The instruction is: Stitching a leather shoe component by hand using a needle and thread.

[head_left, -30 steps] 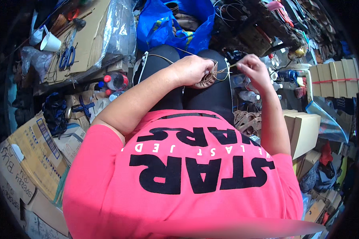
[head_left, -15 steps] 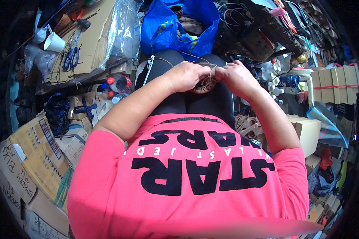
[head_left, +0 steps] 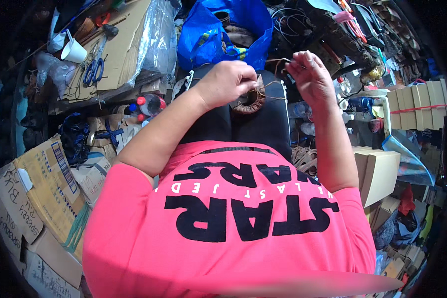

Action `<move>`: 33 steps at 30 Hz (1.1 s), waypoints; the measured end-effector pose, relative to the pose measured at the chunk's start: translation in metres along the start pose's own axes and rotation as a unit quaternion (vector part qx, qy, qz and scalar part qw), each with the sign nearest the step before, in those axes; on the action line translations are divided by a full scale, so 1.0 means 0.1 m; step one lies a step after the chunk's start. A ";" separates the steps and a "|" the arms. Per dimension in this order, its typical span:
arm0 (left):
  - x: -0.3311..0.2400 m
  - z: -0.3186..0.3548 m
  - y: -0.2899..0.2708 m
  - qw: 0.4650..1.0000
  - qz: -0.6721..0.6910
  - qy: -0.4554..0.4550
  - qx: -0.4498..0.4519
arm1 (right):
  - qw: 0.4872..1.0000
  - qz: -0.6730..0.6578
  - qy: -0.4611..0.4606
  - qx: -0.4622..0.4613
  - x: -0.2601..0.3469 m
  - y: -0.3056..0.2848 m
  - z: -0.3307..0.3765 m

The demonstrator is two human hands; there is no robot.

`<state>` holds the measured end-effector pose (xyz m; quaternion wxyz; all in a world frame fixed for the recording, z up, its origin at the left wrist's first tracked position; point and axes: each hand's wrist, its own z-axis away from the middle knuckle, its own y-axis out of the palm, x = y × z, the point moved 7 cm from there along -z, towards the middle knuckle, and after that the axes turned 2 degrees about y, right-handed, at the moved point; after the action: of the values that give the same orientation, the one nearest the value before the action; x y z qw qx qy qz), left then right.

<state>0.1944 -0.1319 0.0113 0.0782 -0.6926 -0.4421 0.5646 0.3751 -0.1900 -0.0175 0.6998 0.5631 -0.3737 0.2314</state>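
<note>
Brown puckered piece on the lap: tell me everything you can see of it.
The brown piece looks like leather, with a rounded, puckered edge toward the wearer. It rests over the dark trousers; the left hand touches and partly covers its top. A thin tan cord loops out to its right.

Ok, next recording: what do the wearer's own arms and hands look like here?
Both the left hand and the right hand are ungloved, and no watch or band shows on either wrist. The forearms are bare below the short, plain pink sleeves of a pink shirt with black and white lettering.
</note>
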 end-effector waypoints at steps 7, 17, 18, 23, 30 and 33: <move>0.21 0.32 0.10 0.993 0.024 -0.108 0.043 | 0.982 -0.160 0.044 -0.086 -0.05 0.04 0.13; 0.15 0.53 0.21 0.984 -0.101 -0.091 0.116 | 0.923 0.372 0.046 -0.082 -0.28 -0.56 0.66; 0.15 0.53 0.22 0.983 -0.104 -0.090 0.118 | 0.935 0.344 0.059 -0.059 -0.37 -0.56 0.70; 0.10 0.53 0.25 0.981 -0.111 -0.097 0.130 | 0.831 0.549 -0.061 -0.072 -0.41 -0.48 0.73; -0.10 0.61 0.16 0.980 -0.150 -0.079 0.105 | 0.792 0.596 -0.106 -0.075 -0.15 0.09 0.30; -0.22 0.57 0.18 0.978 -0.166 -0.070 0.101 | 0.701 0.706 0.093 -0.017 -0.38 0.06 -0.02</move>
<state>0.1558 -0.1808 -0.0037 0.2092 -0.5566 -0.4962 0.6326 0.3477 -0.1824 -0.0440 0.3716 0.0979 -0.5983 0.7031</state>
